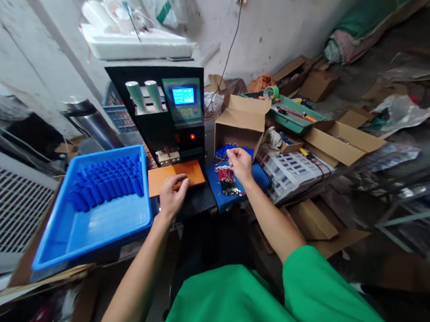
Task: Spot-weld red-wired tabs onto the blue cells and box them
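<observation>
My left hand is over the front edge of an orange board, fingers curled with a gap between thumb and forefinger; nothing shows in it. My right hand pinches a thin red wire above a bundle of red and black wires on a blue surface. Behind that hand, blue cylinders lie in an open cardboard box. A black machine with a lit screen stands behind the orange board. On the left, rows of blue cylinders fill the back of a blue tray.
A metal flask stands left of the machine, and white foam lies on top of it. On the right are a green tool tray, a white basket and open cardboard boxes.
</observation>
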The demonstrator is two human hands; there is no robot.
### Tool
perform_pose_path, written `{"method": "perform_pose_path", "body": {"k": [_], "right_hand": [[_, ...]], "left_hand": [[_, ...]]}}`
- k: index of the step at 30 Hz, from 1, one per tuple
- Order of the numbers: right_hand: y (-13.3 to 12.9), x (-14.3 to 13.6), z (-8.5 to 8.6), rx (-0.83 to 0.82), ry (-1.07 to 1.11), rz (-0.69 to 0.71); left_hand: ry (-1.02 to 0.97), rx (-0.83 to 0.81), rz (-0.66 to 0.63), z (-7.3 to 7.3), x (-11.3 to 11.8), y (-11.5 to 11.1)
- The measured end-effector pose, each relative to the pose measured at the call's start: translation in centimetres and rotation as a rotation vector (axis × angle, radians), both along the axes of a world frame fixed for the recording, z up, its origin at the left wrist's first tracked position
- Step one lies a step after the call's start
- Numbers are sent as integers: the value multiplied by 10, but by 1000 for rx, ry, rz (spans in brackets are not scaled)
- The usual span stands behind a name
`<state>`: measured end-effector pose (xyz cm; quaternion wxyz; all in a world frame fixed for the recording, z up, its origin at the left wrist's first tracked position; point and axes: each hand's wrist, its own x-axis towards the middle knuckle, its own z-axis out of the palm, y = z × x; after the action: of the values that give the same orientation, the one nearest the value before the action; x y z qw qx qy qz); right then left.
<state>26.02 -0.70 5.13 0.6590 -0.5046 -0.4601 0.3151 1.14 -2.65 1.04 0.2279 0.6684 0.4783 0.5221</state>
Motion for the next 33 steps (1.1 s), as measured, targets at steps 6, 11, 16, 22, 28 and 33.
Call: {"method": "perform_pose_path", "body": {"k": [6,11,16,22,28,33], "right_hand": [[-24,-61,-7,-11,93,162],[-31,-89,-18,-10,95,231],[-39,-104,-22,-43,-20,391],[-47,-122,-32,-42,-78,505],[-46,-122,-43,-42,-3,407],[-48,-114,-52,-90,47,380]], "left_hand": [[-315,-286,-181,17,25,-29],[-528,-403,-164,7,15,-30],[-614,-433,-88,-2,-2,-36],[-548,-441,-104,1,-13,-50],[-154,-281,179,13,-61,-37],[408,-488,496,8,-115,-1]]}}
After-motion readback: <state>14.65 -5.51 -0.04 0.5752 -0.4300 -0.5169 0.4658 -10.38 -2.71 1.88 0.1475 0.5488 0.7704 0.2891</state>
